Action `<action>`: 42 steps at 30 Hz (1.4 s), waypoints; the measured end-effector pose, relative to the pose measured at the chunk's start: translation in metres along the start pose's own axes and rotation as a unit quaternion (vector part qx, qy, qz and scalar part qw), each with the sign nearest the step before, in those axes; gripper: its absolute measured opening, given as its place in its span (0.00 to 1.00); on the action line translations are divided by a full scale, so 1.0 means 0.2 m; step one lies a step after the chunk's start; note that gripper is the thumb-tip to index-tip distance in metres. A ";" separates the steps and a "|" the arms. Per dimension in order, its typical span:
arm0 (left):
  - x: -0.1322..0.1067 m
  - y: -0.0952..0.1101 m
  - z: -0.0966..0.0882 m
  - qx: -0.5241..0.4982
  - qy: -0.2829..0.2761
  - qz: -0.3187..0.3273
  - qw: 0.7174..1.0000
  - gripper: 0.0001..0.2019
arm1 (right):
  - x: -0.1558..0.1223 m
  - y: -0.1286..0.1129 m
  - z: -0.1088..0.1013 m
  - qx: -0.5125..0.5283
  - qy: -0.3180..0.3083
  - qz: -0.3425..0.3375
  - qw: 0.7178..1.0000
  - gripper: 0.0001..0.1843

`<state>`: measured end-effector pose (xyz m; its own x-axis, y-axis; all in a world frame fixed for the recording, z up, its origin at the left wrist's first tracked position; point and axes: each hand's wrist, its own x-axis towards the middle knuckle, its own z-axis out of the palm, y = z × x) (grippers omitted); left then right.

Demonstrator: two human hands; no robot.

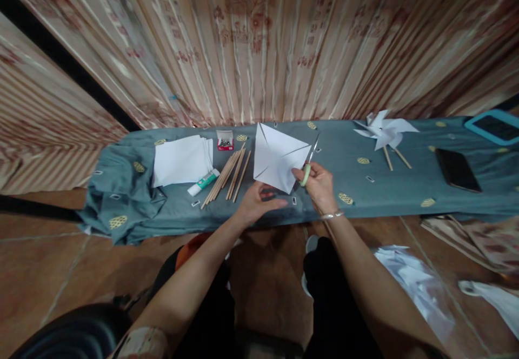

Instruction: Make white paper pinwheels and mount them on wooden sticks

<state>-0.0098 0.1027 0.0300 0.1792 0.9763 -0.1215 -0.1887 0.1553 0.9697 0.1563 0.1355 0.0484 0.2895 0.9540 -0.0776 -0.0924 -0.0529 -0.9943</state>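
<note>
A white square of paper (pixel 278 156) with slits cut inward from its corners is in front of me, tilted. My left hand (pixel 259 203) is at its lower edge, thumb stretched out and apart from the fingers, some fingertips hidden by the sheet. Scissors (pixel 307 172) with a pale green handle are gripped in my right hand (pixel 318 183), blades pointing away beside the paper's right corner. The right thumb also overlaps the paper's lower right edge. To the left lie several thin wooden sticks (pixel 227 178).
Left on the cloth-covered bench (pixel 365 186) are stacked white paper (pixel 180 161), a glue tube (pixel 203 182) and a red box of small metal pins (pixel 225 140). Paper pinwheels (pixel 383 129), a phone (pixel 458 170) and a blue-framed tablet (pixel 494 126) lie right. A curtain (pixel 259 45) hangs behind.
</note>
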 end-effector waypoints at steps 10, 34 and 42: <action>0.10 0.03 -0.06 0.050 0.156 0.070 0.984 0.10 | -0.06 0.02 0.03 -0.042 -0.109 0.009 0.993 0.26; 0.17 0.12 -0.22 0.192 0.226 0.123 0.947 0.13 | -0.20 0.02 -0.07 -0.164 -0.439 0.091 0.879 0.24; 0.14 0.13 -0.16 0.215 0.207 0.098 0.949 0.15 | -0.18 0.03 -0.07 -0.170 -0.402 0.098 0.894 0.26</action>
<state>-0.0408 0.1396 0.0448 -0.2308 0.9695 0.0828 0.2476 -0.0238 0.9686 0.1577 0.0961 0.0445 -0.4912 0.8134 -0.3117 0.2688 -0.1988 -0.9425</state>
